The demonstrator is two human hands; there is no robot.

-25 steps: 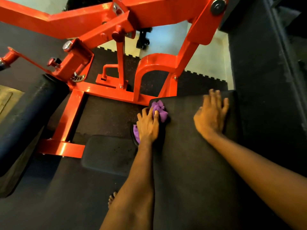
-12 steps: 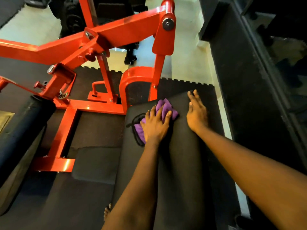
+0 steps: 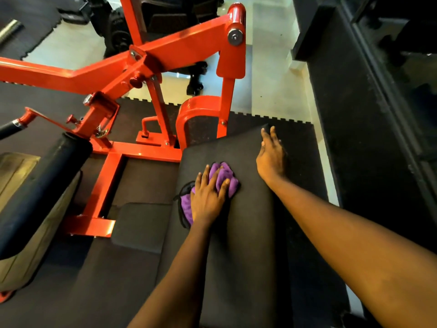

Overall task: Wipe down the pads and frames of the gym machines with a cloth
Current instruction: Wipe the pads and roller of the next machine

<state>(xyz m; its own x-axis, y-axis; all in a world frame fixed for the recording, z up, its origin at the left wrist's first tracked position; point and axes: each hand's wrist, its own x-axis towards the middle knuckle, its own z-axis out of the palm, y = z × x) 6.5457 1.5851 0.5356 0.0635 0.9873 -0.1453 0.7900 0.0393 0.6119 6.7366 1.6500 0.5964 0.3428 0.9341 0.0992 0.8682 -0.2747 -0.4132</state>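
L hand (image 3: pixel 207 200), fingers straight & spread, is pressing the purple cloth (image 3: pixel 225 175) flat on the black pad (image 3: pixel 236 256), nr its far left edge. R hand (image 3: pixel 272 159) (fingers straight too) is resting by the pad's far right corner; orange frame (image 3: pixel 165 55) is standing beyond.

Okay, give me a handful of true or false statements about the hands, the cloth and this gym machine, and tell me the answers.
1. The left hand presses a purple cloth onto the black pad. True.
2. The right hand holds a spray bottle. False: it rests on the pad and holds nothing.
3. The machine's frame is blue. False: it is orange-red.
4. A black foam roller lies left of the pad. True.
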